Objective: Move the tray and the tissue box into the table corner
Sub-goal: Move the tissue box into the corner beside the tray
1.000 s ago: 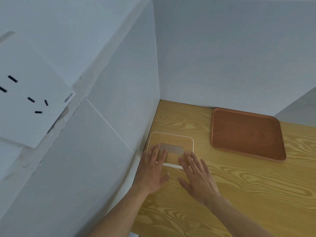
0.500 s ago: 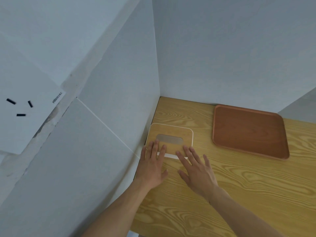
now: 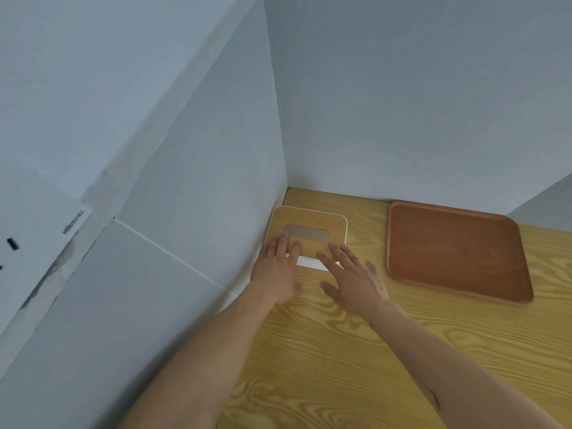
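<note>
Both hands flat, fingers spread: my left hand (image 3: 276,271) and right hand (image 3: 353,281) rest on the tissue box (image 3: 307,233) near the counter (image 3: 340,366) corner. Tray (image 3: 458,252) lies empty, well right. Wall print unreadable.

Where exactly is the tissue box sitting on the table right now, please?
In the head view, the tissue box sits near the table's far left corner, against the left wall, under the fingertips of both hands, with the tray apart on its right.

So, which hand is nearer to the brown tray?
The right hand. It is between the tissue box and the tray; the left hand is farther, by the wall.
</note>
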